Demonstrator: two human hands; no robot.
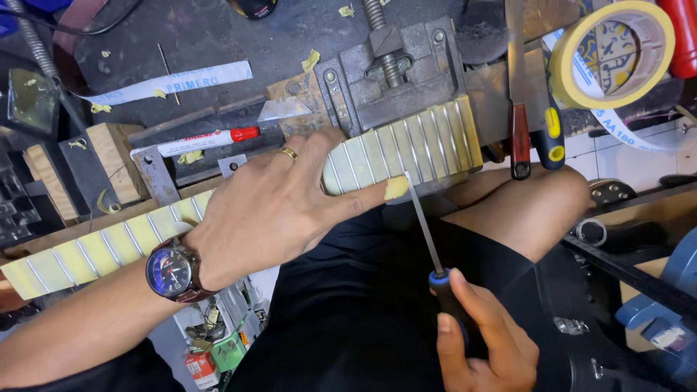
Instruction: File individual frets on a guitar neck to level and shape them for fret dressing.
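Note:
A long fretted guitar neck [406, 149] with yellow masking tape between its metal frets lies across the bench, clamped in a grey metal vise [396, 72]. My left hand [279, 203], with a ring and a wristwatch, presses down on the middle of the neck, thumb stretched along its near edge. My right hand [483, 341] grips the black and blue handle of a thin metal file [422, 221]. The file's tip touches the near edge of the neck, beside a piece of yellow tape by my thumb.
A roll of yellow masking tape [617, 51] sits at the top right. A red marker [210, 139], a blade [283, 109], wooden blocks [112, 160] and hanging tools [534, 131] crowd the bench. My knee [537, 207] is under the neck. Blue machine parts [664, 312] stand at the right.

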